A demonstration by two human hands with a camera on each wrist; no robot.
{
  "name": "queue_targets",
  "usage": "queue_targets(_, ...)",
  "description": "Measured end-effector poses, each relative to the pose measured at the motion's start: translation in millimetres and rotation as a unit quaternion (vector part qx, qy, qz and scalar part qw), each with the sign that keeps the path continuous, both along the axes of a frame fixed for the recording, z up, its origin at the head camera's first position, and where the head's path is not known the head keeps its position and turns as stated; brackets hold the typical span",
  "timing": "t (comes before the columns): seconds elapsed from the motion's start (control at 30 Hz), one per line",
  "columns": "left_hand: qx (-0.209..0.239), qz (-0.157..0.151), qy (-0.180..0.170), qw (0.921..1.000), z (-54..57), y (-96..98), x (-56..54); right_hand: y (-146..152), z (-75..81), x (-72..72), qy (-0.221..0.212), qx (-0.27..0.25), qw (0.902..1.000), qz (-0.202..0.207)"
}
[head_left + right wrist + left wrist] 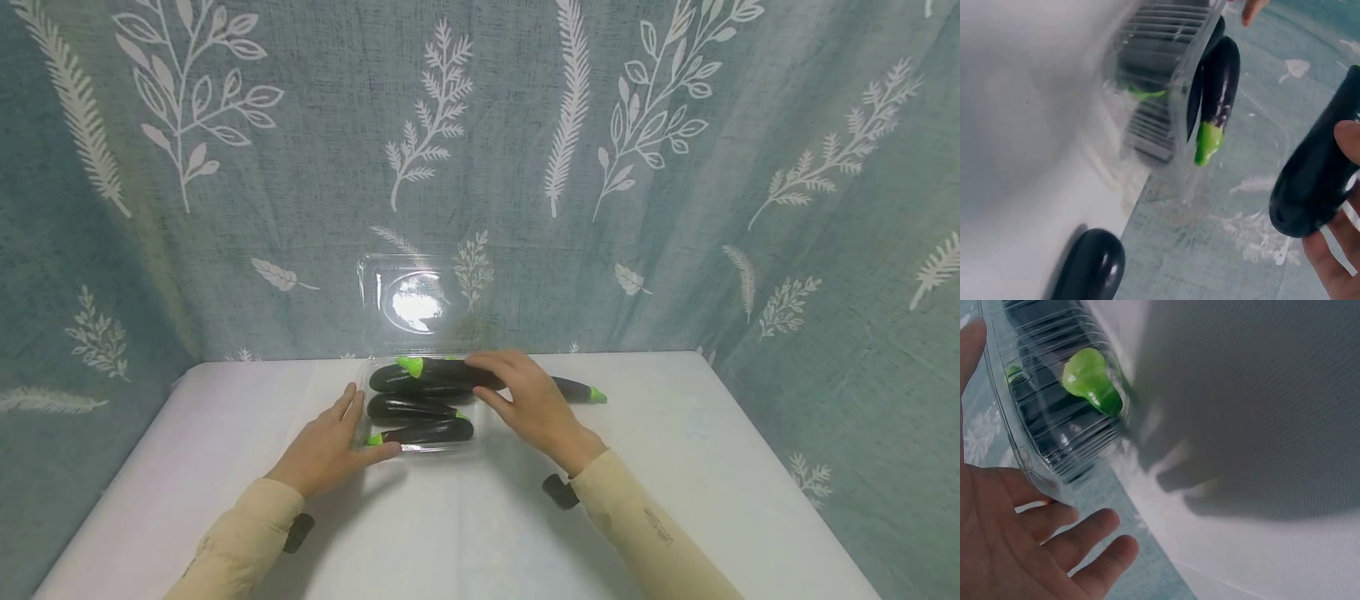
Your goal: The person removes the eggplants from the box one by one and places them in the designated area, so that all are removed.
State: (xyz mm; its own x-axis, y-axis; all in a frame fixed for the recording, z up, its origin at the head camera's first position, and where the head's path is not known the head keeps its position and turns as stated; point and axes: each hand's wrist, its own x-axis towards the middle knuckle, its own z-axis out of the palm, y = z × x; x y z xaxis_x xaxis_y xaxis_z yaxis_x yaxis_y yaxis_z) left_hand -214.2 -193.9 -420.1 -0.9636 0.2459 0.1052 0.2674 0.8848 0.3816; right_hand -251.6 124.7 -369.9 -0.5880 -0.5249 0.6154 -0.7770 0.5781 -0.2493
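A clear plastic container [442,449] stands on the white table with its lid tipped up behind. Several dark eggplants [408,411] with bright green stem ends lie inside it. My left hand [324,447] is at the container's left side, fingers fairly straight, thumb over the front corner; the left wrist view shows the rim between thumb and fingers. Over the back right of the container, my right hand [536,406] grips an eggplant [1313,175] by its rounded end, the green stem pointing left. Another eggplant [576,390] lies on the table behind the right hand, partly hidden by it.
The transparent lid [416,304] rises close to the patterned green-blue curtain [517,167], which surrounds the table's back and sides. The white tabletop [465,533] extends in front of the container. A dark strap piece [560,492] sits at the right wrist.
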Motion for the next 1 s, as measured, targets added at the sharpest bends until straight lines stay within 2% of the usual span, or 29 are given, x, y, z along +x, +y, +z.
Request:
queue_targets(0.23, -0.001, 0.000, -0.003, 1.0000, -1.3, -0.6, -0.3, 18, -3.7, 1.2, 0.015, -0.020, 0.9996, -0.012)
queue_targets(0.6, -0.006, 0.000, -0.005, 1.0000, 3.3, 1.9, 0.9, 49, -15.6, 2.7, -0.028, -0.028, 0.9979, -0.051)
queue_targets(1.0, -0.003, 0.003, -0.014, 0.9999, 2.2, 0.3, 2.1, 85, -24.4, -2.1, -0.005, -0.022, 0.9969, -0.075)
